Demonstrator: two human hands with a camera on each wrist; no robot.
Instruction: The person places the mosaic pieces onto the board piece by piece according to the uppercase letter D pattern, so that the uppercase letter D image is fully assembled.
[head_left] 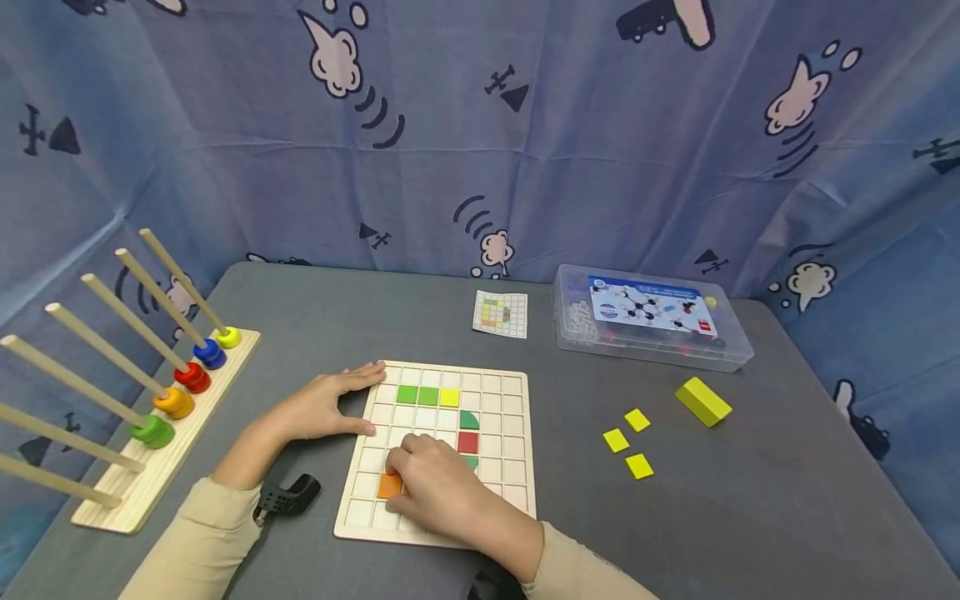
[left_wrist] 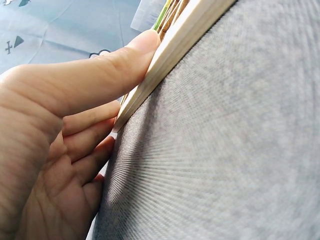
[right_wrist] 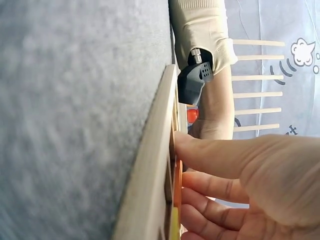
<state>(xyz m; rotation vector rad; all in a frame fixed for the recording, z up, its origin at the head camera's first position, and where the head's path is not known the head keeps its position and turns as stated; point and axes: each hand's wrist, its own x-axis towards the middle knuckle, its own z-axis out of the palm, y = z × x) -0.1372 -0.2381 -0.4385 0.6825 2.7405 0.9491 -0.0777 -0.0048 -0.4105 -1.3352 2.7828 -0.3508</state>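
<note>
A wooden grid board (head_left: 510, 475) lies flat on the table, with green, yellow, red and orange pieces in some cells. My left hand (head_left: 322, 406) is at its left side, thumb (left_wrist: 142, 45) touching the board's edge and fingers stretched along the upper left corner. Over the board's lower left part, my right hand (head_left: 438, 483) has its thumb and index finger on either side of an orange square tile (head_left: 388, 486). The hand hides several cells. In the right wrist view, orange (right_wrist: 178, 185) and yellow (right_wrist: 174, 225) edges show beside the fingers.
A small printed pattern card (head_left: 500, 314) lies behind the board. To the right are loose yellow tiles (head_left: 617, 440), a yellow block (head_left: 703, 402) and a clear plastic case (head_left: 652, 317). At left stands a wooden peg rack (head_left: 161, 467) with coloured rings.
</note>
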